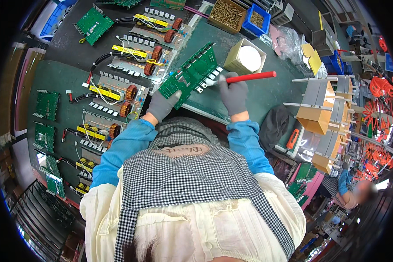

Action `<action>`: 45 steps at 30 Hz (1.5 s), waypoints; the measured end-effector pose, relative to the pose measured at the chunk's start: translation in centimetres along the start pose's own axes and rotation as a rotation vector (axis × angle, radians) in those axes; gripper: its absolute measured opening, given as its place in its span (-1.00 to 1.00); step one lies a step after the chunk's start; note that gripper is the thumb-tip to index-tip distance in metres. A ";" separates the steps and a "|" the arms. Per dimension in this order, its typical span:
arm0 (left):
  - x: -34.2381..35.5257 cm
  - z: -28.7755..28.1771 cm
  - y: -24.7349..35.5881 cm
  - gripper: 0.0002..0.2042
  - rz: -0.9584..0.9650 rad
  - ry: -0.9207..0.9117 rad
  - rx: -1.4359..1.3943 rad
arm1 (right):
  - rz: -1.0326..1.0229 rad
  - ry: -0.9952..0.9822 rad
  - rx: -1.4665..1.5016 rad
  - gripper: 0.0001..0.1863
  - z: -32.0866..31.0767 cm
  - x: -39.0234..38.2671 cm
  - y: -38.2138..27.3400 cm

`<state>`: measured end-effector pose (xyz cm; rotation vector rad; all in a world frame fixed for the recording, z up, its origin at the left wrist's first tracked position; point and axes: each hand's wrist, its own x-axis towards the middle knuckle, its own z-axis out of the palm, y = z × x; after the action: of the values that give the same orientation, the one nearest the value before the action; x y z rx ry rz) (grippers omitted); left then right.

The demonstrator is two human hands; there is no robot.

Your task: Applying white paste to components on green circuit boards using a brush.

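Note:
My left hand (162,105), in a grey glove, grips the near left corner of a green circuit board (188,77). The board is held up at a slant over the bench. White-faced components (213,75) stand in a row along its right edge. Closed around a red-handled tool (256,77) is my gloved right hand (234,96), beside that row. The handle sticks out to the right; the tool's pale working end is blurred, so its kind is unclear. Just beyond the right hand, a square box holds a round white tub (249,58).
Metal plates with copper coils (131,92) and yellow-wrapped parts line the bench's left. More green boards (47,105) lie further left. A carton of screws (226,14) and a blue bin (256,20) stand at the back. Dark cloth (276,126) and an orange-handled tool (292,139) are at right.

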<state>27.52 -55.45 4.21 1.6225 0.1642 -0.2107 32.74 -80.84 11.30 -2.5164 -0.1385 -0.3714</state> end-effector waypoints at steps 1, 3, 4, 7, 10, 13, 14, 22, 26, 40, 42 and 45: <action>0.0 0.0 -0.2 -0.63 -0.014 0.001 0.017 | 0.065 -0.030 0.067 -0.74 -0.9 0.0 -0.4; 0.1 -0.2 -0.5 -0.63 -0.028 0.002 0.034 | 0.075 -0.015 0.142 -0.74 -1.1 0.5 -0.9; 0.2 -0.3 -0.3 -0.61 -0.016 -0.023 0.038 | 0.092 0.001 0.215 -0.73 -1.2 0.4 -1.0; 0.2 -0.1 -0.2 -0.60 -0.007 -0.047 -0.007 | -0.050 -0.030 0.023 -0.73 0.3 0.2 -0.6; 0.2 -0.1 -0.2 -0.60 -0.014 -0.037 -0.031 | 0.097 -0.059 0.064 -0.73 -0.9 -0.5 -0.6; 0.3 -0.3 -0.6 -0.61 -0.004 -0.041 0.014 | 0.073 0.010 0.273 -0.74 -1.1 -0.4 -1.7; 0.5 -0.3 -0.6 -0.61 0.016 -0.046 0.034 | 0.075 0.012 0.270 -0.74 -0.7 -0.6 -1.8; 0.4 -0.2 -1.0 -0.63 0.018 -0.015 -0.009 | 0.112 -0.051 0.191 -0.76 -1.1 -1.2 -2.7; 0.2 -0.1 -0.4 -0.63 0.005 -0.001 -0.013 | -0.051 -0.017 0.109 -0.76 0.0 -1.4 -2.3; 0.3 -0.3 0.2 -0.61 -0.013 -0.035 0.006 | 0.050 -0.012 0.317 -0.80 -0.9 -2.2 -2.8; 0.2 0.0 0.0 -0.61 -0.027 -0.034 0.011 | -0.130 -0.009 0.171 -0.80 0.4 -2.6 -2.3; 0.3 -0.3 -0.5 -0.61 -0.061 -0.004 0.018 | -0.036 -0.069 0.165 -0.81 -0.4 -2.9 -2.1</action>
<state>27.71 -55.15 3.68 1.6357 0.2093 -0.2632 29.45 -79.39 11.91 -2.3666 -0.2317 -0.2761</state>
